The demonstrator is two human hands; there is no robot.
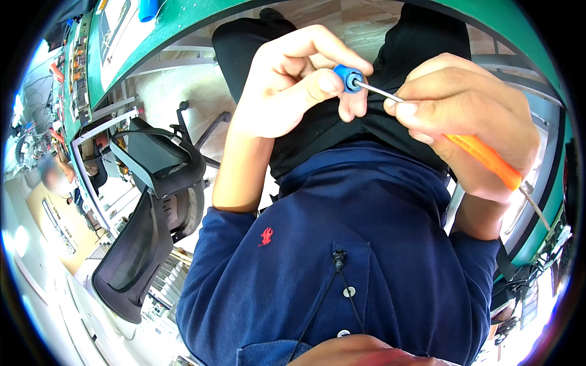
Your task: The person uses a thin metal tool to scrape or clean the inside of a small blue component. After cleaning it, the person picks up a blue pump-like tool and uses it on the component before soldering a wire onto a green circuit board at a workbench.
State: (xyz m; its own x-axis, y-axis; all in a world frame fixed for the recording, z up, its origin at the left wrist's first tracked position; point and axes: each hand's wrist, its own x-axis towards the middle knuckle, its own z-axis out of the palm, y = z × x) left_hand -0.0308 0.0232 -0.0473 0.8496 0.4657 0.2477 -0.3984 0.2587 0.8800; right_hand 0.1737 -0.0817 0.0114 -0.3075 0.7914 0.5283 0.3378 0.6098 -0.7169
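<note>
Both hands [287, 85] apart from table edge [528, 46]

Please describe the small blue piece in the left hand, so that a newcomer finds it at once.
From the dark blue shirt, look up the picture to the left hand. The small blue piece is the short cylinder that it pinches. Unlike the blue object on the green table, it has a thin metal shaft at its open end.
</note>
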